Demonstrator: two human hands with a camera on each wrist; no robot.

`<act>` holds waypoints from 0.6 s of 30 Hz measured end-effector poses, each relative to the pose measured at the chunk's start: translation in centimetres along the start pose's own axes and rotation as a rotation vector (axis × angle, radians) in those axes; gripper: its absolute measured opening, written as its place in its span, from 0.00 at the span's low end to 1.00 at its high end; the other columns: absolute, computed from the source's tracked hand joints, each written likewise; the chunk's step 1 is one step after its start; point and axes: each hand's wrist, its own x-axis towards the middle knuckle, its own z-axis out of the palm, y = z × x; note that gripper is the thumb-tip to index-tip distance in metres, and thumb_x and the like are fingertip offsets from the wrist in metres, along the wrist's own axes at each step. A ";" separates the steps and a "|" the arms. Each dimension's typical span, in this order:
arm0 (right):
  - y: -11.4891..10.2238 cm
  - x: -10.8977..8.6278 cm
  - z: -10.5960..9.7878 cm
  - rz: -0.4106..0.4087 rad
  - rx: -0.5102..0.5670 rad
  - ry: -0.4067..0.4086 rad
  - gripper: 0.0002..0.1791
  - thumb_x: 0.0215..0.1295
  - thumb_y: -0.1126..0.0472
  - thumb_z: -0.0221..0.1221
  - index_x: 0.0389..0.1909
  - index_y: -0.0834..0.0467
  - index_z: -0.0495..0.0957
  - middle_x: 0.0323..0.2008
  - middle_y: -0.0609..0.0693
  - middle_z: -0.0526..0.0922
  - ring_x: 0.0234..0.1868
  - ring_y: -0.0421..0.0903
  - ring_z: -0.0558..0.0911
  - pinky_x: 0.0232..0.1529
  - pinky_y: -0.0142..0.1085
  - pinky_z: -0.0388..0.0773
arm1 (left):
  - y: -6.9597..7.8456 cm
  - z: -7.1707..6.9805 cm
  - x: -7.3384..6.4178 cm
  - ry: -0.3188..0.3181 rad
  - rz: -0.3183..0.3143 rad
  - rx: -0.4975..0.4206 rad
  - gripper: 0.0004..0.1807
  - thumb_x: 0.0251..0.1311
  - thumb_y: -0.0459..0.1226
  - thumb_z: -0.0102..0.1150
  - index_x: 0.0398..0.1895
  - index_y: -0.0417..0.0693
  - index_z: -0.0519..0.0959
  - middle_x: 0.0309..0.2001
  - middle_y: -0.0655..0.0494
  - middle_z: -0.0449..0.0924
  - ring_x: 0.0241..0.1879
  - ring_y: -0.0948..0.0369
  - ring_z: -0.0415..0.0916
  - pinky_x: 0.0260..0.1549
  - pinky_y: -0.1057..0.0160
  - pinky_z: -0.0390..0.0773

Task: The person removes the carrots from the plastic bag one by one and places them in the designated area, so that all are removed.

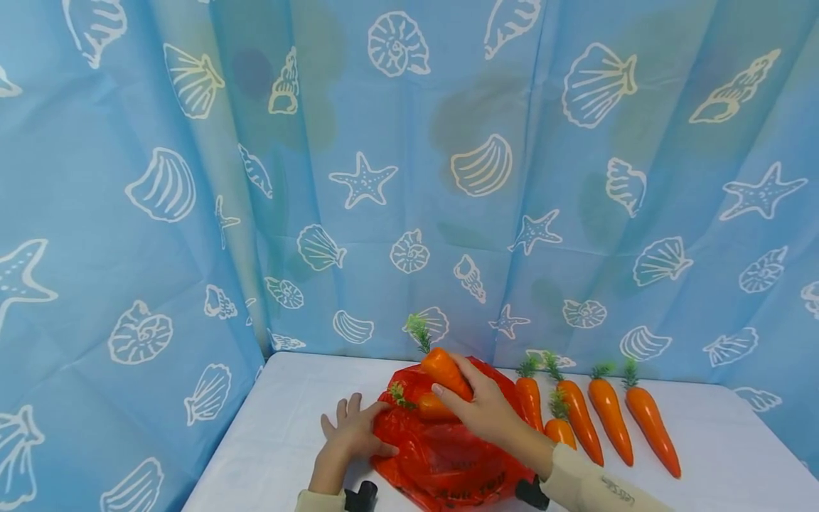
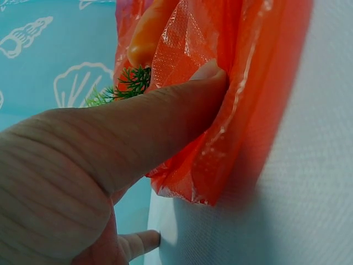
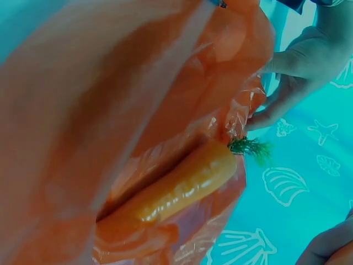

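Observation:
A red plastic bag (image 1: 441, 455) lies on the white table with its mouth spread. One orange carrot (image 1: 434, 407) with a green tuft lies in the mouth; the right wrist view shows this carrot (image 3: 190, 179) on the crinkled plastic. My right hand (image 1: 489, 412) grips a second carrot (image 1: 444, 371) over the bag, its tuft pointing up and away. At the bag's left edge, my left hand (image 1: 355, 430) holds the plastic, with the thumb (image 2: 165, 113) pressed against it and the other fingers spread. The bag hides whatever lies deeper inside.
Several more carrots (image 1: 611, 419) lie in a row on the white table (image 1: 288, 398) to the right of the bag, one shorter carrot (image 1: 560, 431) nearer my right forearm. A blue curtain (image 1: 409, 213) with white shell prints hangs behind and at the left.

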 end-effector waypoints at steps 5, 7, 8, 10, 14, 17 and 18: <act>-0.2 -0.5 -1.0 0.023 -0.003 0.032 0.29 0.59 0.39 0.55 0.62 0.28 0.58 0.51 0.39 0.75 0.43 0.41 0.79 0.40 0.32 0.79 | 0.1 -0.1 -0.1 -0.001 0.001 -0.007 0.41 0.27 0.50 0.77 0.55 0.64 0.74 0.67 0.42 0.55 0.66 0.37 0.43 0.57 0.25 0.31; -0.2 -0.7 -1.4 0.047 0.013 0.023 0.29 0.60 0.39 0.54 0.62 0.28 0.57 0.45 0.45 0.78 0.36 0.43 0.80 0.34 0.36 0.81 | 0.1 -0.1 -0.2 -0.002 0.003 -0.010 0.42 0.26 0.50 0.77 0.55 0.65 0.74 0.67 0.42 0.55 0.66 0.37 0.43 0.57 0.25 0.31; -0.2 -0.9 -1.7 0.060 0.024 0.008 0.30 0.60 0.39 0.54 0.62 0.27 0.56 0.40 0.49 0.79 0.31 0.45 0.80 0.30 0.38 0.81 | 0.1 -0.1 -0.2 -0.003 0.004 -0.012 0.42 0.26 0.50 0.77 0.55 0.65 0.74 0.67 0.42 0.55 0.66 0.37 0.43 0.57 0.25 0.31; -0.3 -1.2 -2.2 0.089 0.039 -0.028 0.31 0.60 0.40 0.55 0.63 0.28 0.54 0.33 0.54 0.77 0.22 0.48 0.77 0.24 0.41 0.80 | 0.2 -0.1 -0.3 -0.007 0.004 -0.012 0.42 0.26 0.50 0.77 0.55 0.65 0.74 0.67 0.42 0.55 0.66 0.37 0.43 0.57 0.25 0.31; -0.7 -1.9 -3.2 0.123 0.054 -0.075 0.34 0.62 0.45 0.56 0.66 0.33 0.51 0.31 0.55 0.73 0.16 0.49 0.73 0.21 0.42 0.78 | 0.3 -0.2 -0.5 -0.011 0.000 -0.005 0.43 0.25 0.50 0.77 0.56 0.65 0.73 0.67 0.42 0.54 0.66 0.37 0.42 0.58 0.26 0.31; -0.8 -2.5 -3.8 0.134 0.061 -0.070 0.35 0.62 0.47 0.56 0.67 0.35 0.51 0.32 0.55 0.73 0.16 0.47 0.72 0.20 0.42 0.78 | 0.4 -0.4 -0.5 -0.007 -0.002 -0.001 0.43 0.25 0.49 0.77 0.56 0.66 0.73 0.68 0.43 0.54 0.67 0.36 0.41 0.58 0.26 0.31; -0.7 -2.6 -4.1 0.137 0.061 -0.067 0.34 0.63 0.48 0.56 0.67 0.34 0.51 0.31 0.55 0.73 0.15 0.47 0.72 0.20 0.41 0.77 | 0.4 -0.5 -0.6 -0.006 -0.002 0.000 0.43 0.25 0.49 0.77 0.56 0.66 0.73 0.68 0.43 0.54 0.67 0.36 0.41 0.58 0.26 0.30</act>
